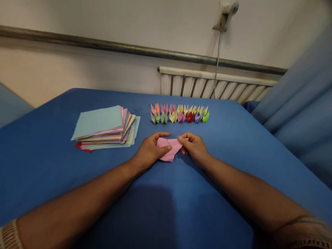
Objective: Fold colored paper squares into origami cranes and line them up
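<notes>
A piece of pink folded paper [169, 146] is held between my two hands, just above the blue table. My left hand [149, 149] grips its left side, thumb lying across the front and fingers behind. With thumb and index finger my right hand [194, 145] pinches the paper's upper right corner. Creases show on the paper, and its lower edge is uneven. Beyond my hands stand two rows of small folded paper cranes [181, 117] in pink, green, yellow, red, purple and other colours.
To the left lies a thick, uneven stack of coloured paper [101, 121] with a light blue sheet on top. The blue table [220, 207] reaches to a wall with a metal rail [129, 48] and a white radiator-like rack [207, 74]. A blue curtain [298, 86] hangs at right.
</notes>
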The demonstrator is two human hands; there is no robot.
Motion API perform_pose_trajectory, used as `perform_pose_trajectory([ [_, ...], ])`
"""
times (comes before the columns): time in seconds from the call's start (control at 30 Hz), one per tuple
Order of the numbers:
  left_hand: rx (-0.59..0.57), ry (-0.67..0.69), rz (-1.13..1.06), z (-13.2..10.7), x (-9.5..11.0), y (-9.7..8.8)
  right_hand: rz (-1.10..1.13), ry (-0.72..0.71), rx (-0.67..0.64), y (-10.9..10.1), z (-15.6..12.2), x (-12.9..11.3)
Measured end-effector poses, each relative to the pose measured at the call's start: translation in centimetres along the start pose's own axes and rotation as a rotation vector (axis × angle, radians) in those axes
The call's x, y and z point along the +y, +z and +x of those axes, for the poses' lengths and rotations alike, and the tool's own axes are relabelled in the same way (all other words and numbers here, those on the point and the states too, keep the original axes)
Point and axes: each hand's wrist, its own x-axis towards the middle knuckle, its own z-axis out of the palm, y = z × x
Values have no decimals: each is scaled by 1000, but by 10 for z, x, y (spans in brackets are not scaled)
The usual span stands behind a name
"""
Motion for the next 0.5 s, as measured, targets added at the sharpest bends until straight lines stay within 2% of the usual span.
perform_pose_trajectory([
  [0.2,-50,-98,26,2,5,-6,-1,31,25,-6,7,4],
  [0.37,-29,-83,154,4,6,-9,34,42,111,-13,13,6],
  [0.5,-41,-10,290,2,8,-13,-121,-2,-18,-14,11,10],
])
